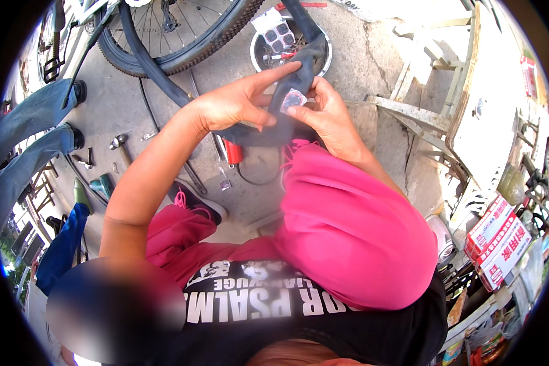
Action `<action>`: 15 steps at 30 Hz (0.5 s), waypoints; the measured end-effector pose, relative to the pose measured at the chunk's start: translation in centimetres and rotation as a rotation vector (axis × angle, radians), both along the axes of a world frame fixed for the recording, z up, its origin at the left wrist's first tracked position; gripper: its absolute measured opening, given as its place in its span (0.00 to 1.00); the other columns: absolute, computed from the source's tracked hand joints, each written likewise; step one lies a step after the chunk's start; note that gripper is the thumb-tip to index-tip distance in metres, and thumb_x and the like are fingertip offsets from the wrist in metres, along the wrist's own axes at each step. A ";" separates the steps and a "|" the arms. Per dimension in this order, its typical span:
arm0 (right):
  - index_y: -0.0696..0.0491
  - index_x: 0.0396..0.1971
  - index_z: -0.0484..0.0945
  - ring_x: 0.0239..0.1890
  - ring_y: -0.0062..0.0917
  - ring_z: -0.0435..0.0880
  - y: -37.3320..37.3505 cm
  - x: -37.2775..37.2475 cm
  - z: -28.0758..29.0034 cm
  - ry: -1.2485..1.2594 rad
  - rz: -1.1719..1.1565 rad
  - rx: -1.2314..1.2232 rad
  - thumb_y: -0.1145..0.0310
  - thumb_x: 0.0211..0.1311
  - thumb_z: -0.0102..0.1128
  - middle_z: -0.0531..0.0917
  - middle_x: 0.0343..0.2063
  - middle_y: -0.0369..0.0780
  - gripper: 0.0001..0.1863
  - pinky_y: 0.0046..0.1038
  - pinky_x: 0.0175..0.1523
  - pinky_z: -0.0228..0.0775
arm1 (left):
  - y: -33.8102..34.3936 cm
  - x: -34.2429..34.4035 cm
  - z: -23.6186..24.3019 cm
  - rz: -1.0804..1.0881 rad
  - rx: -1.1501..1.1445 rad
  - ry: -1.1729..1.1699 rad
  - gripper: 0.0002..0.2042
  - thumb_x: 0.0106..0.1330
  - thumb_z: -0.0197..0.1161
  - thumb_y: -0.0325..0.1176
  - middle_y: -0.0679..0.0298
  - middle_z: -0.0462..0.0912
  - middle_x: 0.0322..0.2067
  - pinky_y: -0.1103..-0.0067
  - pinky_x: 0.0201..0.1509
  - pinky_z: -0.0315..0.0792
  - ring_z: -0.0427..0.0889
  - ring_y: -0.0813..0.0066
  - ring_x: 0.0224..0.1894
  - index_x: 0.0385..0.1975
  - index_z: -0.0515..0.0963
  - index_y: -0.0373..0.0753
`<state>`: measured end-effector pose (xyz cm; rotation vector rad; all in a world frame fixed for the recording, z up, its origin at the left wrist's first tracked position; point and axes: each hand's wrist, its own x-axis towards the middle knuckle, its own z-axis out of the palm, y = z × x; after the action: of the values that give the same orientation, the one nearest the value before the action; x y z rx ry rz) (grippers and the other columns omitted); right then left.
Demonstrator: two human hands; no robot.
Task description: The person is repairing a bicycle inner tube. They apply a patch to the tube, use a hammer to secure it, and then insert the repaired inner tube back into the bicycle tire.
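Rubber tube (301,74) crossed upper centre of frame | patch (294,100) lay against it | right hand (330,119) pinched patch and tube | left hand (244,100) touched tube, thumb and forefinger wide

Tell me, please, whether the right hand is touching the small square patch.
Touching: the head view shows the right hand with its thumb tip over the lower edge of the patch, no gap showing.

Bike-repair workshop | bicycle wheel (169,23) | inner tube (296,80) | hammer (121,147) | bare concrete floor (357,64)
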<state>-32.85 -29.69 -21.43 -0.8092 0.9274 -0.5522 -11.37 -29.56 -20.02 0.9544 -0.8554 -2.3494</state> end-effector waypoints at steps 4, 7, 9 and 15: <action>0.58 0.53 0.69 0.50 0.20 0.75 0.1 0.0 -0.2 0.093 0.021 -0.055 0.78 0.54 0.65 0.78 0.46 0.38 0.25 0.24 0.54 0.69 | 0.0 -0.2 0.1 0.006 -0.024 -0.015 0.48 0.46 0.62 0.15 0.62 0.55 0.68 0.86 0.48 0.72 0.67 0.75 0.61 0.72 0.48 0.41; 0.59 0.52 0.70 0.49 0.20 0.76 0.3 0.3 -0.5 0.144 0.016 -0.076 0.78 0.55 0.64 0.79 0.46 0.38 0.23 0.25 0.54 0.70 | 0.4 -0.4 -0.3 0.014 -0.125 -0.058 0.45 0.50 0.57 0.14 0.58 0.63 0.63 0.81 0.40 0.75 0.72 0.73 0.55 0.72 0.50 0.47; 0.59 0.50 0.72 0.47 0.20 0.78 0.3 0.4 -0.4 0.128 -0.016 -0.064 0.78 0.55 0.64 0.80 0.44 0.39 0.21 0.26 0.52 0.71 | 0.5 -0.6 -0.4 0.020 -0.117 -0.054 0.45 0.50 0.57 0.14 0.58 0.63 0.64 0.81 0.40 0.75 0.71 0.72 0.56 0.72 0.50 0.48; 0.58 0.38 0.76 0.31 0.13 0.75 0.7 0.3 -2.2 0.362 -0.030 -0.309 0.71 0.61 0.64 0.80 0.28 0.33 0.09 0.18 0.37 0.68 | 0.2 -0.7 0.0 -0.009 -0.033 -0.066 0.47 0.47 0.59 0.15 0.63 0.54 0.68 0.84 0.46 0.73 0.67 0.75 0.59 0.72 0.49 0.42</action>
<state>-32.51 -28.99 -23.61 -1.2025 1.2039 -0.5946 -12.06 -29.38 -19.97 1.0209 -0.9235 -2.3156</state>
